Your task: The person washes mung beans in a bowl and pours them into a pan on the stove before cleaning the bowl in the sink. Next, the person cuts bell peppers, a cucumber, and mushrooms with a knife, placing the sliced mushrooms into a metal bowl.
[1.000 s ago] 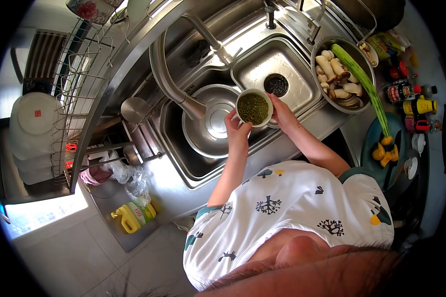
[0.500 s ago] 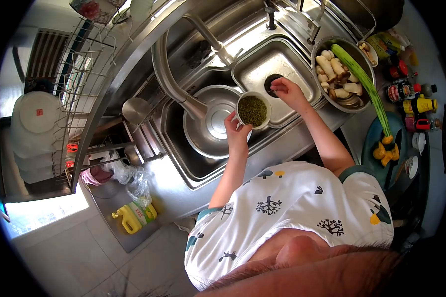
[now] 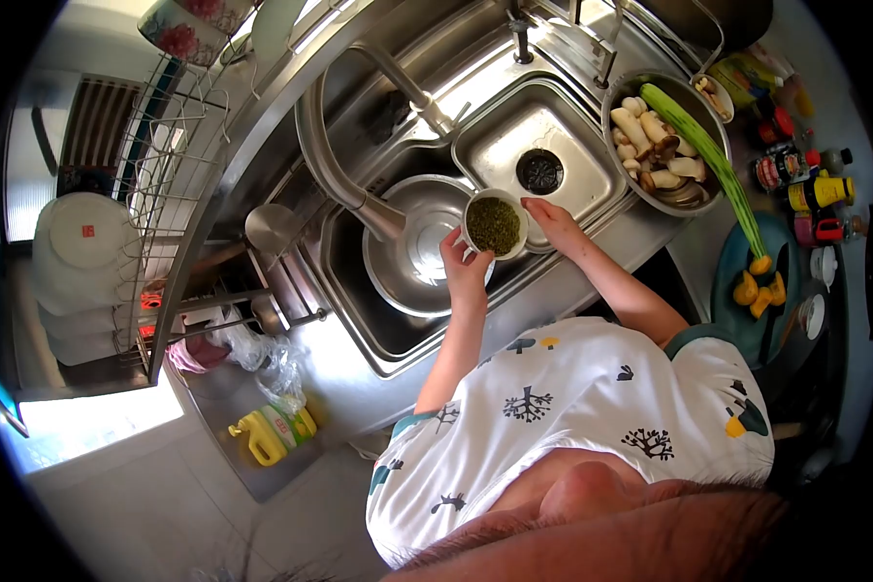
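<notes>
A white bowl (image 3: 521,238) full of small green beans (image 3: 493,225) is over the edge between the two sink basins. My left hand (image 3: 466,267) grips its near left rim, thumb at the front. At the bowl's right side is my right hand (image 3: 550,221), fingers together and close to the rim; whether it touches the bowl is unclear. Below and left of the bowl, a round metal basin (image 3: 398,276) sits in the left sink under the curved faucet (image 3: 312,136).
A metal pot (image 3: 684,206) of mushrooms and a long green gourd stands right of the right sink basin (image 3: 577,121). Beyond it are a teal board (image 3: 726,267) with yellow pieces and several bottles. A yellow jug (image 3: 262,436) and wire rack (image 3: 179,165) are left.
My right hand lifted off the bowl, hovered over the right sink basin, and has come back beside the bowl. My left hand kept its hold. The view has shifted slightly.
</notes>
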{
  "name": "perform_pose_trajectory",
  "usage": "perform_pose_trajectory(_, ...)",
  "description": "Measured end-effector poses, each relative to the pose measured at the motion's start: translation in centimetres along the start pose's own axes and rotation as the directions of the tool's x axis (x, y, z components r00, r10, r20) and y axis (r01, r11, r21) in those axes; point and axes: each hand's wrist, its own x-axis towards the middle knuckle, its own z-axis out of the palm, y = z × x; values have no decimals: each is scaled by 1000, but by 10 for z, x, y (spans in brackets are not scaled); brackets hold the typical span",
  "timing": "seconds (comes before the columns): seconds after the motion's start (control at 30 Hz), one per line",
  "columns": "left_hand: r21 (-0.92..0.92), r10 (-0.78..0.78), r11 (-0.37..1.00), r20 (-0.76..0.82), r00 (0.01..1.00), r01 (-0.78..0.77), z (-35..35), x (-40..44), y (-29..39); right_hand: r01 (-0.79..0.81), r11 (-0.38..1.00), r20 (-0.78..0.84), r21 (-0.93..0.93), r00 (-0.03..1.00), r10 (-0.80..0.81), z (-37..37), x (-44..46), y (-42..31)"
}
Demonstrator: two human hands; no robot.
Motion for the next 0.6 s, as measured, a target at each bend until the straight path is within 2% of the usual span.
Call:
perform_pose_trajectory(0.23, 41, -16, 999, 36, 999, 14, -4, 0, -10, -25, 993, -103, -113, 995, 14, -16, -30, -14)
perform_pose_trajectory(0.37, 45, -34, 999, 66, 997, 31, -10, 2, -19, 46, 995, -211, -93, 975, -65, -20, -54, -16)
perform_pose_trajectory(0.43, -141, -109, 984, 23, 994, 111, -15, 14, -33, -2, 995, -216, -102, 976, -20, -30, -67, -24)
perform_pose_trajectory(0.47, -263, -103, 959, 38, 994, 109, -31, 33, -61, -4, 993, -205, -114, 979, -20, -36, -76, -27)
perform_pose_trajectory(0.5, -265, -95, 957, 95, 991, 117, -36, 38, -63, -13, 992, -212, -124, 977, -14, -41, -84, -24)
perform_pose_trajectory(0.53, -310, -135, 934, 155, 979, 178, -36, 37, -56, 76, 989, -208, -131, 973, -102, -45, -92, -10)
perform_pose_trajectory(0.57, -228, -156, 957, 128, 980, 182, -20, 20, -38, 187, 954, -262, -235, 933, -248, -50, -103, -1)
perform_pose_trajectory(0.6, -224, -105, 961, 248, 963, 162, -13, 12, -32, 134, 964, -256, -230, 947, -192, -63, -122, -12)
